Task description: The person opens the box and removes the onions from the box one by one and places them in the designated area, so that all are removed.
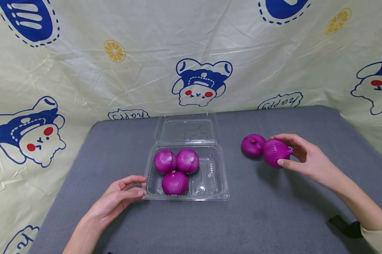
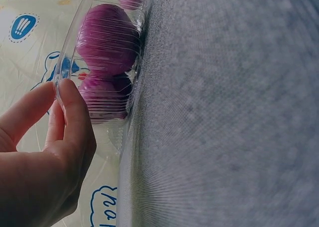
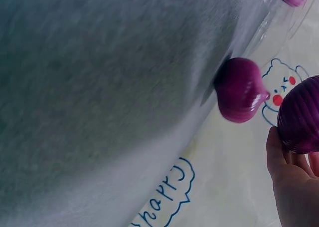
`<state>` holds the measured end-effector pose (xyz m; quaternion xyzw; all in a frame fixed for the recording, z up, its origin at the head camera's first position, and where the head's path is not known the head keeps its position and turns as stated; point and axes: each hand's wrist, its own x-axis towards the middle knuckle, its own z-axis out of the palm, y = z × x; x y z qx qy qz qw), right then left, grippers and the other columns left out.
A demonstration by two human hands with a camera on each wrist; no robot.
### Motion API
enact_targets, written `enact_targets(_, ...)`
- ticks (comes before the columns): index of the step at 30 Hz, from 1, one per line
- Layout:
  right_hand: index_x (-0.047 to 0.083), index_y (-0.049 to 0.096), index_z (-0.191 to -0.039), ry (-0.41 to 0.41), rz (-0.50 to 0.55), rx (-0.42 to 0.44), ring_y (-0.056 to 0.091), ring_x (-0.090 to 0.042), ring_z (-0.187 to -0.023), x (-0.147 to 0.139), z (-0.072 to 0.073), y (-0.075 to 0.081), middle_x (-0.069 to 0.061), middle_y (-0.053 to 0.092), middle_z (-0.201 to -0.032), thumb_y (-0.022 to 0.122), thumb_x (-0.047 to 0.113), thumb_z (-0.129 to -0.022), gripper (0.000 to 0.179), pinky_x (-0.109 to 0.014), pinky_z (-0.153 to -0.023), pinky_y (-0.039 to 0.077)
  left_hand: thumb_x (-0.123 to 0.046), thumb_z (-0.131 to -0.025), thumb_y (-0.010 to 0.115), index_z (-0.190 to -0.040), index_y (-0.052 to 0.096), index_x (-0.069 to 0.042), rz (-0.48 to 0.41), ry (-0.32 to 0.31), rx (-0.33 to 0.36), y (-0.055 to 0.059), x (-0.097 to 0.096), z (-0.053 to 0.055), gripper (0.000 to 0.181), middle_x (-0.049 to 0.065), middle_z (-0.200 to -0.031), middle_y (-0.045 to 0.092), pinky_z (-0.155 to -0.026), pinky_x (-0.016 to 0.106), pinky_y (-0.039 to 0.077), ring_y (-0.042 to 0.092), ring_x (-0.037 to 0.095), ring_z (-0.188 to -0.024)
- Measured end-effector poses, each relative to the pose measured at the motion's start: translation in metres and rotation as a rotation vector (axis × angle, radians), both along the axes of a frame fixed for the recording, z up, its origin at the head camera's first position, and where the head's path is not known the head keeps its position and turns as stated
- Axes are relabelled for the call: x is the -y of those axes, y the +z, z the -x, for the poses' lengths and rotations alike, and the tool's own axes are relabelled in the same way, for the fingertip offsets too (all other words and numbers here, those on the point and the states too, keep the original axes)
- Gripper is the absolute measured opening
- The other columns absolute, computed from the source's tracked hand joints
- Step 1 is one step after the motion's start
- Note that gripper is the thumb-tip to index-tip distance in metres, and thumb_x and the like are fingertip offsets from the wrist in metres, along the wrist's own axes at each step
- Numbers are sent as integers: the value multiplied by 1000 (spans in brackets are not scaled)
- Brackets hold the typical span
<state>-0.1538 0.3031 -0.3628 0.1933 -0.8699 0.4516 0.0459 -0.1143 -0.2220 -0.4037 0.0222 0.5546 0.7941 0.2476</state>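
Observation:
A purple onion (image 1: 275,153) is gripped between the thumb and fingers of my right hand (image 1: 305,157), raised off the table with its shadow below. Just left of it another onion (image 1: 253,145) rests on the grey table. My left hand (image 1: 118,195) pinches the left rim of a clear plastic box (image 1: 210,194); the left wrist view shows thumb and fingers (image 2: 70,95) on that rim. Three onions sit inside toward the box's left: one at the back left (image 1: 165,162), one at the back right (image 1: 187,161), one in front (image 1: 175,183).
The box's clear lid (image 1: 187,128) lies folded back toward the rear edge of the grey table (image 1: 229,225). Behind hangs a pale printed cloth (image 1: 146,77). A black strap (image 1: 345,225) shows near the right forearm.

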Motion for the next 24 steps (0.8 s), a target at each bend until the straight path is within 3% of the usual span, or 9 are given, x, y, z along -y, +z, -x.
enact_targets(14,12,47,-140,-114,-31,67,52,-3,-109,-24,16,-9,2,47,-131,72,7,-89,57,-5,-84,44,10,-87,64,-123,55,6,1,8,1,-4,-2,2,37,9,-105,59,-86,29,55,64,17,-88)
enact_targets(22,11,47,-139,-159,-143,120,52,5,-99,-39,29,-12,-8,49,-129,73,19,-91,55,-6,-76,46,10,-88,62,-124,52,5,-3,-8,-8,-5,-3,2,37,10,-105,59,-86,31,55,64,18,-89)
enact_targets(24,10,46,-139,-159,-171,131,53,1,-100,-44,33,-14,-12,50,-130,72,20,-91,56,-6,-74,46,10,-88,62,-123,53,4,-5,-8,-3,-5,-3,2,36,10,-105,59,-86,31,55,64,18,-89)
